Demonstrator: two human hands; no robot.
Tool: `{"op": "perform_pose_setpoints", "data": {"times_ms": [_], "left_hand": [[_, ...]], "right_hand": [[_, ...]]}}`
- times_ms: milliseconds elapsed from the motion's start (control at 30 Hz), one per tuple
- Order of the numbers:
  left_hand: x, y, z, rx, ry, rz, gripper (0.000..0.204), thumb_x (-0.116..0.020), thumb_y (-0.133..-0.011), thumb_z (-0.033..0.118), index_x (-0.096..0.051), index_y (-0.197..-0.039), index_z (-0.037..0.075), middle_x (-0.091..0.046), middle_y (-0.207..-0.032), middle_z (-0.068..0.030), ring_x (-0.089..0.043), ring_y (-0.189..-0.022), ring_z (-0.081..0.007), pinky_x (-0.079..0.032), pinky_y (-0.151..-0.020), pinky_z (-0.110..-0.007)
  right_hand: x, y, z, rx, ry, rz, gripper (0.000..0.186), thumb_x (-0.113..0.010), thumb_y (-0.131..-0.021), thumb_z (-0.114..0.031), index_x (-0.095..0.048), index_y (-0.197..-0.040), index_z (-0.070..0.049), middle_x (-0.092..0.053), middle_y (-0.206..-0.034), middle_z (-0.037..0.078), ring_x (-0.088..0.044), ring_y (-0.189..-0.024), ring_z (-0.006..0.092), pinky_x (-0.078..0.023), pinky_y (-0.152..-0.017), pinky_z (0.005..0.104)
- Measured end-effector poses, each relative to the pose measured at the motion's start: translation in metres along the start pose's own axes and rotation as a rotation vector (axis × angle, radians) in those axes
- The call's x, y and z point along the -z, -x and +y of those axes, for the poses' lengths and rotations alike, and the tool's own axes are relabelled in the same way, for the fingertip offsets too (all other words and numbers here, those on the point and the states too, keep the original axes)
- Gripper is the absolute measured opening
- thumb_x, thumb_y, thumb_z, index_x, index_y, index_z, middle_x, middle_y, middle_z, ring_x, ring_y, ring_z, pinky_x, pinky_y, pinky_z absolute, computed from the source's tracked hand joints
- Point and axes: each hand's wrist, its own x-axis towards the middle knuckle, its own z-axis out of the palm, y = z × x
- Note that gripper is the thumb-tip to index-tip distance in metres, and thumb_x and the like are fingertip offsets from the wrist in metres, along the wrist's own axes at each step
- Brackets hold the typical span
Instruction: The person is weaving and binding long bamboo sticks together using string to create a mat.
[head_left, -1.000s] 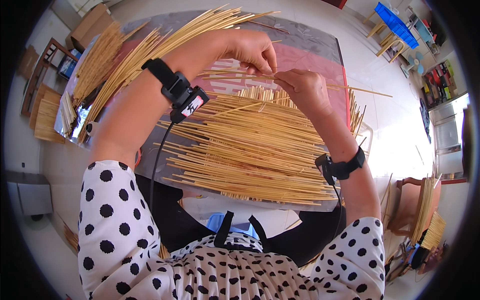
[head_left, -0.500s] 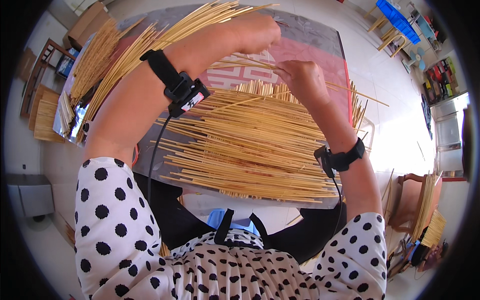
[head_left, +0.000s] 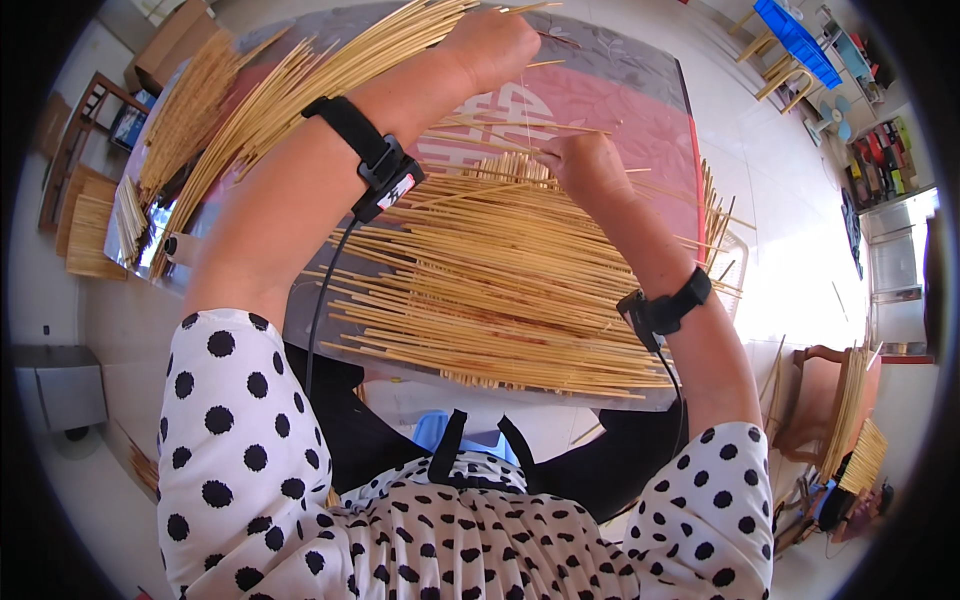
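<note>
My left hand point(head_left: 495, 48) is raised at the table's far side, fingers curled down and partly hidden, with a thin pale thread point(head_left: 529, 110) running down from it. Below, my right hand point(head_left: 585, 162) pinches thin straw-coloured sticks point(head_left: 480, 132) where the thread reaches them. A wide, dense mat of crosswise sticks point(head_left: 490, 270), with short stick ends along its far edge, lies beneath my hands on the table point(head_left: 645, 95), which has a pink and grey cover. Black straps with small devices are on both my forearms.
Loose stick bundles point(head_left: 255, 115) and bushy stalks point(head_left: 185, 120) lie at the table's left. A wooden chair point(head_left: 805, 400) holding more sticks stands at the right. A blue tray point(head_left: 795, 40) on a stand, a fan and shelves are at the back right, a grey cabinet point(head_left: 55, 390) at the left.
My left hand has risen away from my right hand, and the thread stretches between them. My right hand has shifted slightly left with the sticks.
</note>
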Motion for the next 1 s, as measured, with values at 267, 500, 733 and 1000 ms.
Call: {"op": "perform_pose_setpoints", "data": {"times_ms": [267,500,733,1000], "left_hand": [[-0.01,0.003,-0.008,0.011,0.015,-0.005,0.01,-0.055,-0.076,0.008,-0.063,-0.078,0.004,-0.065,-0.079,-0.0131,-0.065,-0.076,-0.0313,-0.052,-0.066,-0.04],[-0.015,0.004,-0.011,0.001,0.039,-0.001,0.009,-0.054,-0.077,0.009,-0.062,-0.079,0.005,-0.064,-0.08,-0.0125,-0.064,-0.076,-0.0311,-0.052,-0.066,-0.04],[-0.016,0.0,0.0,-0.036,0.021,0.056,0.007,-0.055,-0.077,0.009,-0.06,-0.081,0.005,-0.064,-0.085,-0.0104,-0.065,-0.078,-0.029,-0.053,-0.066,-0.039],[-0.022,0.001,0.002,0.07,0.029,0.026,0.008,-0.054,-0.078,0.01,-0.06,-0.079,0.005,-0.063,-0.084,-0.0105,-0.064,-0.08,-0.0291,-0.053,-0.067,-0.038]], "right_hand": [[-0.001,0.01,-0.007,-0.067,0.04,-0.073,0.018,-0.063,-0.082,-0.026,-0.069,-0.083,-0.009,-0.063,-0.07,0.017,-0.062,-0.069,0.0345,-0.049,-0.064,0.0445],[0.004,0.012,-0.005,-0.044,0.02,-0.064,0.018,-0.062,-0.083,-0.025,-0.069,-0.086,-0.009,-0.063,-0.072,0.017,-0.061,-0.071,0.0353,-0.049,-0.066,0.0442],[-0.01,0.017,-0.009,-0.065,0.018,-0.1,0.01,-0.06,-0.082,-0.015,-0.068,-0.084,-0.009,-0.063,-0.087,0.013,-0.059,-0.088,0.0323,-0.047,-0.08,0.0469],[-0.015,0.021,-0.012,-0.067,0.197,-0.221,0.016,-0.056,-0.077,-0.002,-0.067,-0.085,-0.011,-0.061,-0.091,0.009,-0.057,-0.099,0.0274,-0.041,-0.09,0.0477]]}}
